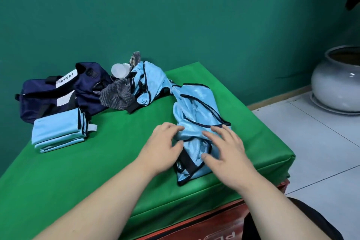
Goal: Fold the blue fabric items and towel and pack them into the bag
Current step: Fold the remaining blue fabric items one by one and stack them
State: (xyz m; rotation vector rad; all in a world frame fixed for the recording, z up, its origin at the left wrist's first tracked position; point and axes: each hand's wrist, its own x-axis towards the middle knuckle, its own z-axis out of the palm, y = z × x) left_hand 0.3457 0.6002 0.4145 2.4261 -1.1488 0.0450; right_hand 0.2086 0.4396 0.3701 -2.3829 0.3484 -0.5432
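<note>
Head view. Right fingers (215, 132) spread straight, flat on the cloth: pressing, not gripping. Left fingers (175, 127) lightly bent, tips at the cloth's left edge, thumb lower. I can't tell whether they pinch a fold. I read the right hand (228, 150) and left hand (165, 146) as smoothing the piece out before a fold.

Under them is a light-blue vest (196, 107), along the worktop's (97, 171) right edge, running from front toward back. Thin, shiny, slippery-looking weave, with dark binding round the openings and a black strap low down. My guess is it slides easily, hence two hands.

Outward: folded blue stack (58, 132) by the left edge, a crisp layered rectangle, probably parked there to keep the working patch free. Behind it the navy bag (58, 91) at the back-left corner, soft and slumped, with a white label. At the back edge a crumpled blue vest (148, 82) touches the grey striped towel (116, 93), which looks coarser. Neither is folded yet. A clear plastic cup (119, 70) pokes up behind them. Worktop cover green, smooth, padded-looking.
</note>
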